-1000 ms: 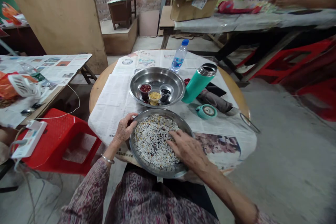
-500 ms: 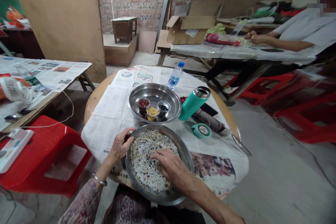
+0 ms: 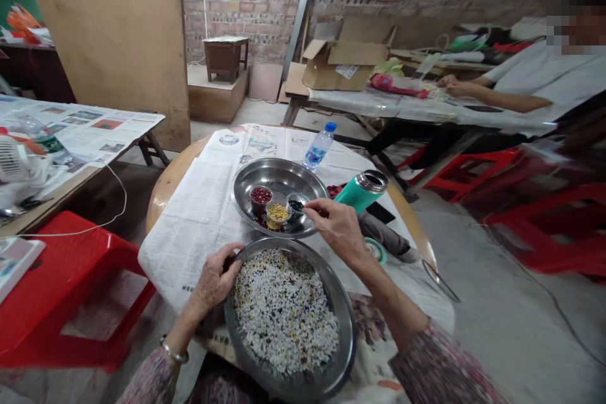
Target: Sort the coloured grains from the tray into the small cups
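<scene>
A metal basin (image 3: 348, 328) holds a mix of white grains with yellow, dark and red beans, and its near side tilts over the table edge. My left hand (image 3: 215, 281) is closed on its upper left rim, thumb inside. Beyond it lies a second metal basin (image 3: 288, 173) with three small clear cups: red beans (image 3: 261, 196), yellow beans (image 3: 278, 211) and black beans (image 3: 296, 204). My right hand (image 3: 337, 227) is at the right edge of the black bean cup, thumb and fingertips pinched together. Whatever is between them is too small to make out.
A green flask (image 3: 362, 191) leans behind my right hand, with its lid (image 3: 376, 249) nearby. A water bottle (image 3: 319, 146) stands behind the far basin. Newspaper (image 3: 189, 214) covers the round table. A red stool (image 3: 71, 290) stands left; another person (image 3: 516, 85) sits at right.
My right hand has moved from the grains in the near basin up to the black bean cup in the far basin. My left hand stays on the near basin's rim.
</scene>
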{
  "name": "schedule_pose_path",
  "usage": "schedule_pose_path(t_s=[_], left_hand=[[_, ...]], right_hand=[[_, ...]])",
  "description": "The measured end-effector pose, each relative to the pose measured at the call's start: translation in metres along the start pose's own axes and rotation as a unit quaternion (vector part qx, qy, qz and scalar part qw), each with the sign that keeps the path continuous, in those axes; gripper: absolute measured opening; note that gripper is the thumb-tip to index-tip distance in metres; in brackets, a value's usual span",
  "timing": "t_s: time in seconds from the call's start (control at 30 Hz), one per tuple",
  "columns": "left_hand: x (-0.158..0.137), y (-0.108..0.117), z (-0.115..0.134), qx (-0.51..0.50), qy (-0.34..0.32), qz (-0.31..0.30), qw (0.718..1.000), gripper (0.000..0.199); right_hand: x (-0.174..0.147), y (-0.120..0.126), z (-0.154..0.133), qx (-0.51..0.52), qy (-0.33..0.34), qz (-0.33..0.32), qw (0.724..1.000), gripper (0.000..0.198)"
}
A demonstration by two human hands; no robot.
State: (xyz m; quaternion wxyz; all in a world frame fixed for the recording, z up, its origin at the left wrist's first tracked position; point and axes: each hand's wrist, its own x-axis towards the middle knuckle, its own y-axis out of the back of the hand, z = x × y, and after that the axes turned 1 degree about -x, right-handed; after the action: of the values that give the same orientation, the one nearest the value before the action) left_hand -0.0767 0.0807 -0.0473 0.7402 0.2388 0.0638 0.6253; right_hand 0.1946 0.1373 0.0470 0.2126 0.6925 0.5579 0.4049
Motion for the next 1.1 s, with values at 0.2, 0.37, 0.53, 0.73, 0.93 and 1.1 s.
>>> schedule_pose_path(t_s=[0.2, 0.37, 0.53, 0.73, 0.93, 1.1], left_hand=[[0.001, 0.001, 0.003, 0.01, 0.0, 0.0, 1.0, 0.028], [0.001, 0.0, 0.002, 0.009, 0.0, 0.002, 1.0, 0.027], [0.001, 0.0, 0.002, 0.009, -0.01, -0.002, 1.0, 0.026], [0.001, 0.0, 0.0, 0.006, -0.016, -0.002, 1.0, 0.026], [0.001, -0.001, -0.002, 0.003, -0.02, -0.001, 1.0, 0.025], [0.001, -0.001, 0.0, 0.011, -0.027, 0.005, 1.0, 0.025]], right_hand=[[0.051, -0.014, 0.01, -0.221, -0.029, -0.127, 0.967, 0.021], [0.055, -0.026, 0.009, -0.273, -0.02, -0.172, 0.946, 0.024], [0.053, -0.031, 0.016, -0.268, -0.01, -0.151, 0.952, 0.024], [0.048, -0.026, 0.015, -0.217, -0.008, -0.092, 0.972, 0.021], [-0.02, -0.01, -0.01, -0.1, 0.071, -0.085, 0.989, 0.017], [-0.119, -0.005, -0.028, -0.04, 0.214, -0.35, 0.911, 0.016]])
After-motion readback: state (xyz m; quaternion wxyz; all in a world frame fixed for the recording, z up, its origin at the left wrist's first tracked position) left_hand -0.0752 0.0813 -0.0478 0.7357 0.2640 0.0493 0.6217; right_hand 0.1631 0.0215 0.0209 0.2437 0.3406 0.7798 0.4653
